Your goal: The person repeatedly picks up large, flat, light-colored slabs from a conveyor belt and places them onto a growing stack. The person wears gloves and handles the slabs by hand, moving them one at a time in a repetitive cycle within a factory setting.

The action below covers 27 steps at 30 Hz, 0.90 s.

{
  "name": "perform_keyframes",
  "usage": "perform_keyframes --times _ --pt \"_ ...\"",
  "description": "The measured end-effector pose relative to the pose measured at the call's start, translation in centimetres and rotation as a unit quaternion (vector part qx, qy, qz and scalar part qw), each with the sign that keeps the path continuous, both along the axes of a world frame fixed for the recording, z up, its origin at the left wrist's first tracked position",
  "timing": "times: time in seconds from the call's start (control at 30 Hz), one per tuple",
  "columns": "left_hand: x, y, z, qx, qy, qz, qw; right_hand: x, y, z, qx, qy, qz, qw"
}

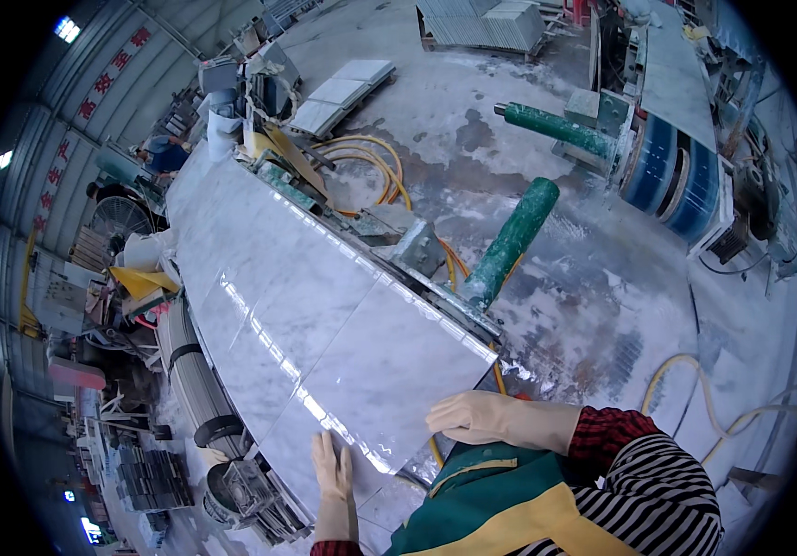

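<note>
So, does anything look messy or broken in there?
Yes, the floor right of the shiny slabs looks messy, with dark, uneven patches and whitish smears; I can't tell whether the dark bits are wet. A yellow hose also snakes loosely across it. The slabs show no clear break.

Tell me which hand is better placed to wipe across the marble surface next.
Left, I'd judge. The left hand appears flat on the glossy marble surface, pointing away from the body, while the right hand is at its near right edge, pointing leftward.
</note>
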State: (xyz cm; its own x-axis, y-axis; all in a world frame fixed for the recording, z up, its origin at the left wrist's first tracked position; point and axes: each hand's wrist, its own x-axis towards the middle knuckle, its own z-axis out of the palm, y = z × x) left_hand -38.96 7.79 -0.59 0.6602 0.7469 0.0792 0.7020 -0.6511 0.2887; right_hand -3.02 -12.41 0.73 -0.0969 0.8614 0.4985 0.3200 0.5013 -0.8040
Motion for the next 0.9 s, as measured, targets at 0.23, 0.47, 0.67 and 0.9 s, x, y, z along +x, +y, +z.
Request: perform_keyframes --times 0.23,0.47,0.67,0.9 --pt "5.1 9.7 0.1 0.066 0.017 -0.027 0.997 -1.1 -2.5 1.7 -0.051 0.0 -0.104 0.993" --pt "4.4 13.6 -1.3 0.103 0.058 0.005 0.993 -4.3 -5.1 6.3 -0.427 -0.02 -0.227 0.875" --pt "5.3 12.0 -0.6 0.093 0.066 0.009 0.993 -7.2 -3.7 0.1 -0.601 0.092 -0.222 0.762" --pt "4.6 11.9 -0.5 0.102 0.026 0.006 0.994 -9.6 -1.7 -7.5 -0.562 0.236 -0.215 0.763"
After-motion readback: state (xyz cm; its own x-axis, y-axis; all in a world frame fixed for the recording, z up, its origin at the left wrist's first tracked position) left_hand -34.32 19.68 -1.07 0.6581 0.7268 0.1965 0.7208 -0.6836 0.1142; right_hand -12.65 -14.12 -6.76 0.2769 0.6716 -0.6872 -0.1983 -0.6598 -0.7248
